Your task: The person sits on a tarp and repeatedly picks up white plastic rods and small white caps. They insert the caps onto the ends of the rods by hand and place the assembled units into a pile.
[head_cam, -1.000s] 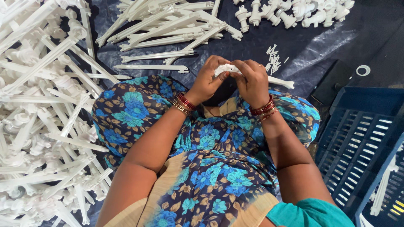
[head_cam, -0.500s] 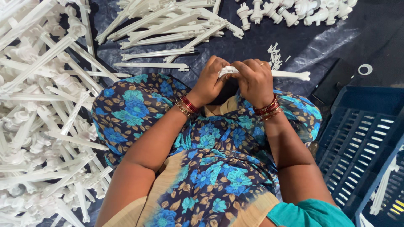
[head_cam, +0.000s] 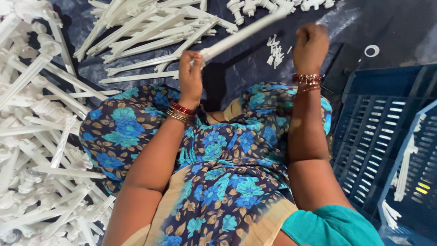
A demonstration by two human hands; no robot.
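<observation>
Presently, seen from above, a seated person in a blue floral dress works over a dark sheet.
Left hand: the left hand (head_cam: 190,75) is raised over the knees, fingers wrapped tight round the near end of a long white plastic rod (head_cam: 243,33).
Rod: it slants up and to the right from that grip, its far end reaching toward the top of the scene, blurred along its length.
Right hand: the right hand (head_cam: 311,43) is lifted to the right of the rod and curled into a fist; whether anything small sits inside it cannot be told.
Wrists: red and gold bangles (head_cam: 180,112) circle the left wrist, and a like set circles the right.
Left pile: a big heap of white plastic stakes (head_cam: 34,136) fills the left side, touching the person's knee.
Far pile: a looser spread of the same white pieces (head_cam: 150,32) lies on the dark sheet (head_cam: 236,75) beyond the hands.
Small bits: a cluster of short white clips (head_cam: 274,50) lies on the sheet between the two hands, with a white ring (head_cam: 371,50) well to the right.
Right side: blue slatted crates (head_cam: 378,132) stand beside the right arm, a few white pieces in them.
</observation>
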